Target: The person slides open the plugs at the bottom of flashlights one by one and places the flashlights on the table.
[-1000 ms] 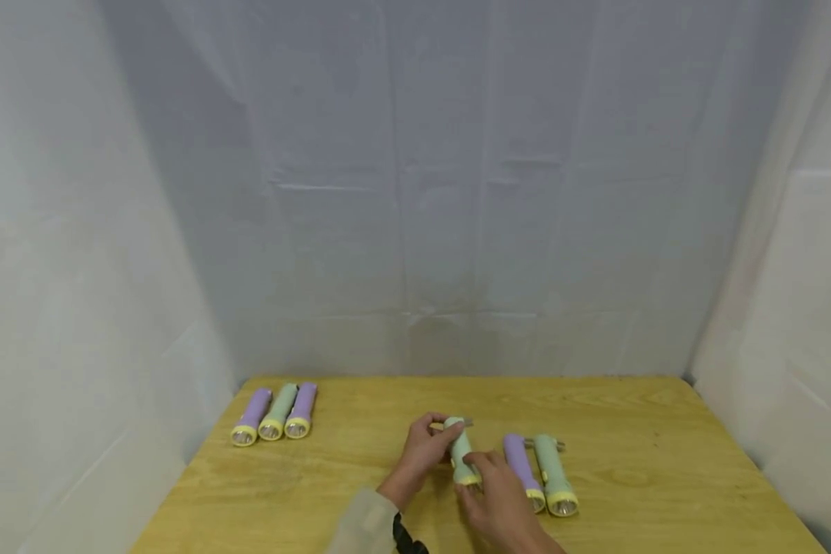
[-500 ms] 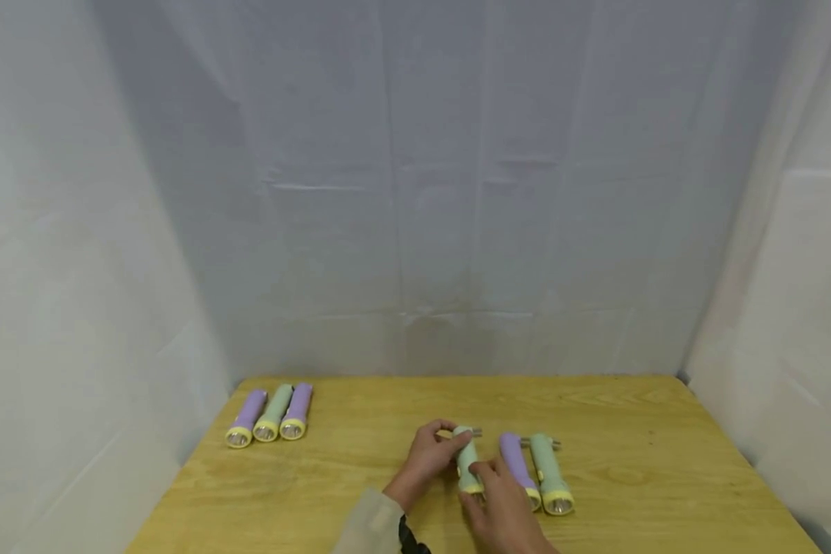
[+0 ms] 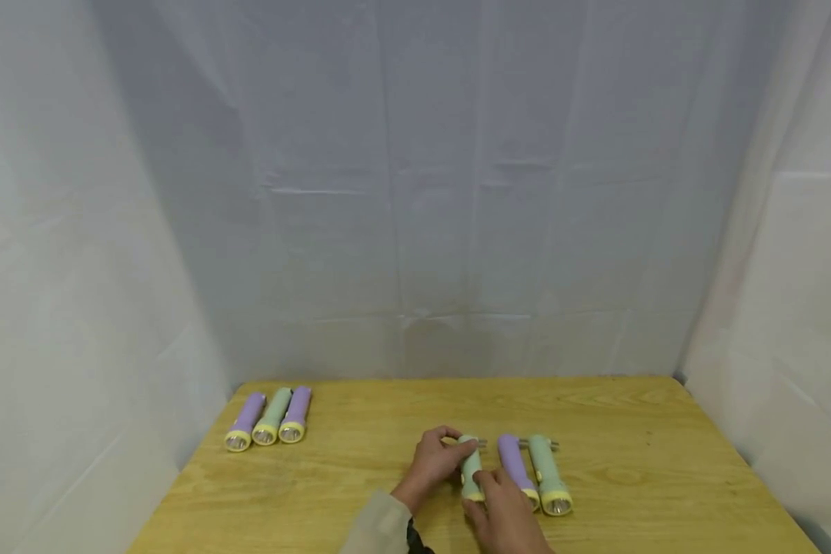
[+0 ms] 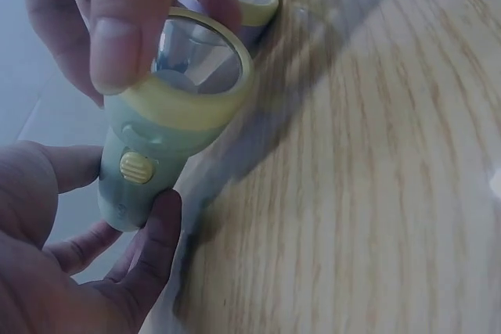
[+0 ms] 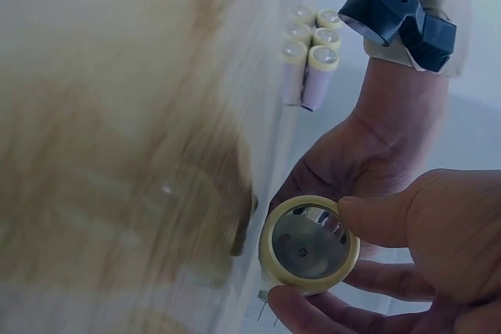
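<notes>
A pale green flashlight [image 3: 470, 466] with a yellow head ring is in both hands at the middle of the table, its lens towards me. My left hand [image 3: 435, 463] pinches its tail end between thumb and fingers. The right hand [image 3: 508, 514] holds the yellow rim, as the right wrist view shows around the lens [image 5: 305, 244]. A yellow switch [image 4: 137, 167] sits on the body. Metal prongs stick out from the tail towards the right. Just right of it lie a purple flashlight [image 3: 513, 460], partly behind my right hand, and another green flashlight [image 3: 548, 469].
Three more flashlights lie side by side at the table's far left: a purple one [image 3: 247, 419], a green one [image 3: 274, 414] and a second purple one [image 3: 297, 412]. White sheeting [image 3: 415, 192] encloses the back and sides of the wooden table [image 3: 637, 462].
Both hands have brought the green flashlight slightly right and nearer to me, closer to the purple one beside it. The head view has shifted a little. Other flashlights stay in place.
</notes>
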Tool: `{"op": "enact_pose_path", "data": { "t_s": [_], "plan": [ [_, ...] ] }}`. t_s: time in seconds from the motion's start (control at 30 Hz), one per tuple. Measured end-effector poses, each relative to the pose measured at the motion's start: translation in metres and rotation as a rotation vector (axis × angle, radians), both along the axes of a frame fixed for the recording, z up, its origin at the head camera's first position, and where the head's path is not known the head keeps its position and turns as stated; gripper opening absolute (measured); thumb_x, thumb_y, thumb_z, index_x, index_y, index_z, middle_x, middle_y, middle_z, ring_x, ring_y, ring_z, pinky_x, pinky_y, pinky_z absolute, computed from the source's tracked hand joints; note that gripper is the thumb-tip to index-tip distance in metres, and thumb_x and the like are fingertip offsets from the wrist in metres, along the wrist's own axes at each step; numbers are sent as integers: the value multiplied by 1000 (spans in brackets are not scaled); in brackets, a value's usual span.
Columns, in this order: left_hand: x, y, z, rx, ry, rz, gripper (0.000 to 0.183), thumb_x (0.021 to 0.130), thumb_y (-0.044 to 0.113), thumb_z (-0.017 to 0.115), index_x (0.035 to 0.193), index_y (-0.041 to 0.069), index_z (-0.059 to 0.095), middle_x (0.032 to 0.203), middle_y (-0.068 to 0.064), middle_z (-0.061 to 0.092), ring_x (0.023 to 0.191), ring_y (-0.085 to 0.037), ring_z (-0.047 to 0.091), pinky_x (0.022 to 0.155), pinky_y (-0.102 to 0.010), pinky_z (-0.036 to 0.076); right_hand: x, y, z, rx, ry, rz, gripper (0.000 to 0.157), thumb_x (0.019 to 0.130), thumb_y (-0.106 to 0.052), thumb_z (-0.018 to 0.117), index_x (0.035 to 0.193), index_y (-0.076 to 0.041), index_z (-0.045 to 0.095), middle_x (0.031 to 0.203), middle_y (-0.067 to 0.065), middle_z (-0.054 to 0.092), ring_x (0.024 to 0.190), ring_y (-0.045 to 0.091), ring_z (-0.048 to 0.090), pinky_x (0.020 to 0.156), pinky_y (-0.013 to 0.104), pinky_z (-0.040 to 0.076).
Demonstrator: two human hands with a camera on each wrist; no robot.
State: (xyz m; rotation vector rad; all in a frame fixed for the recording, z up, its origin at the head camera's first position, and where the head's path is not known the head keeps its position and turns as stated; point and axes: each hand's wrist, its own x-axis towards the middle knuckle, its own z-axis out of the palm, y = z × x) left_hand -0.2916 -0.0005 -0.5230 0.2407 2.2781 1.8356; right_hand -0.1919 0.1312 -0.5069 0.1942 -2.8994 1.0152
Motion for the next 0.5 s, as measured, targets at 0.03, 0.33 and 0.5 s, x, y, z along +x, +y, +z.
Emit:
{"op": "enact_pose_path", "data": {
  "t_s": [0.03,0.33,0.5],
  "plan": [
    [0,0,-1,3,1,0,33,92,25,74,110,-2,66,85,-14,77,60,-9,63,54,-24,54,0,0,-1,10,4,-3,37,93,-23,74,122,-2,64,112,15,65,96,31,63,75,49,54],
    [-1,5,-7,-14,11,0,34,92,24,75,110,-3,65,86,-15,77,58,-10,64,53,-24,54,2,-1,-5,95,65,-24,35,92,-20,74,119,0,65,113,18,66,104,36,63,83,54,54],
    [-1,7,-6,-55,46,9,35,90,24,76,109,-3,66,83,-13,76,57,-11,63,52,-24,54,2,-2,-7,145,104,-38,34,91,-20,75,117,-1,66,110,18,66,103,37,62,83,54,54]
  ]
}}
